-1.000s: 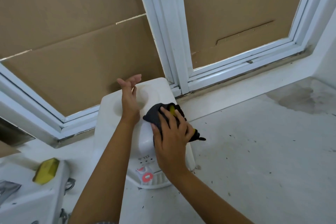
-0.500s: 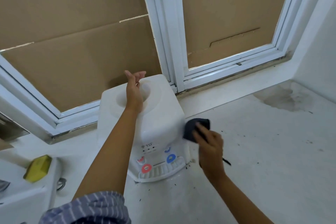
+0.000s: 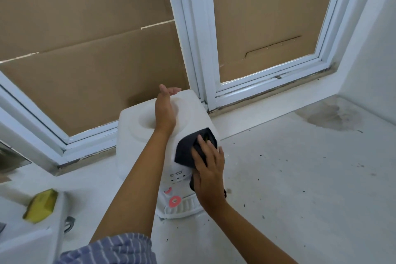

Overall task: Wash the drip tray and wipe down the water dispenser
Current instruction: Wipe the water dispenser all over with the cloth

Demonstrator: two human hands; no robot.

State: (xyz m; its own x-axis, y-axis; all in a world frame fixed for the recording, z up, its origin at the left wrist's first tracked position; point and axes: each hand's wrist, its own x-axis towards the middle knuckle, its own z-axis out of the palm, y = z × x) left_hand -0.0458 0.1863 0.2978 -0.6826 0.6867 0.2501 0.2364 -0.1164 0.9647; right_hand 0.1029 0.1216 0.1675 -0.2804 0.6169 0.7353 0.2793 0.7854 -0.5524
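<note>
the white water dispenser [image 3: 150,135] stands on the tabletop [image 3: 300,178], close to the window frame [image 3: 192,49]. it has no bottle on top, so it is likely light and could slide or tip if pushed hard. its plastic skin looks hard and smooth, so probably a bit slippery when wet.

the left hand [image 3: 164,111] lies flat and spread over the round hole on top, fingers straight, holding the box down. that looks like a good place to steady it, since the top is wide and firm.

the right hand [image 3: 209,169] presses a dark cloth [image 3: 188,150] on the upper front corner, fingers spread over it. i cannot tell if the thumb pinches the cloth. the cloth looks soft and bends over the edge.

the dispenser stands tall, its long way going up and down. its front, with the red tap [image 3: 174,201] and the drip tray [image 3: 182,210], points toward the person. the tray sits in place at the bottom front and looks small and light. it is best taken by its front rim.

a yellow sponge [image 3: 40,206] lies well apart on the left.
</note>
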